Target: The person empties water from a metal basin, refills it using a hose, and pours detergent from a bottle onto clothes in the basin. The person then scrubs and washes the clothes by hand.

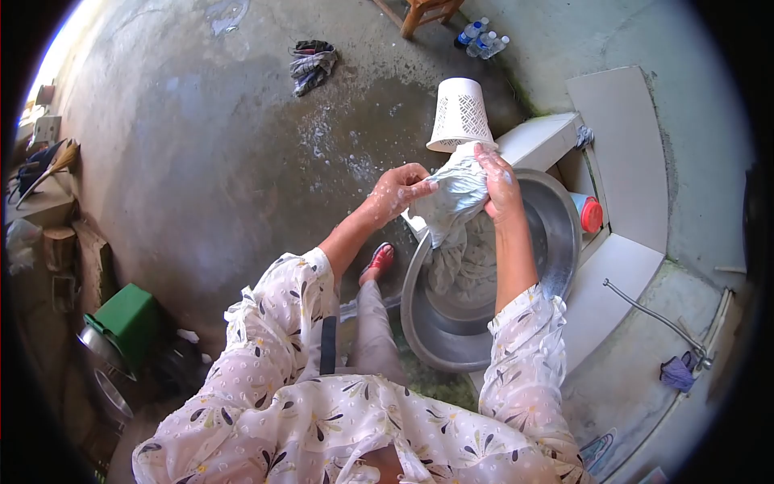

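Observation:
A wet, pale cloth (458, 189) is stretched between my two hands above a round metal basin (548, 266). My left hand (397, 192), flecked with suds, pinches the cloth's left edge. Wrapped round its upper right part is my right hand (501, 187), with foam on the fingers. The lower end of the cloth hangs into the basin, where more pale wet fabric (468, 262) lies in cloudy water. I cannot tell whether the two are one piece.
Beyond the basin a white perforated basket (459, 114) stands upside down. A red-capped container (591, 214) sits right of the basin, by a white ledge (625, 266). A bundle of dark cloth (313, 68) lies on the wet floor (234, 161). A green bin (125, 323) is at left.

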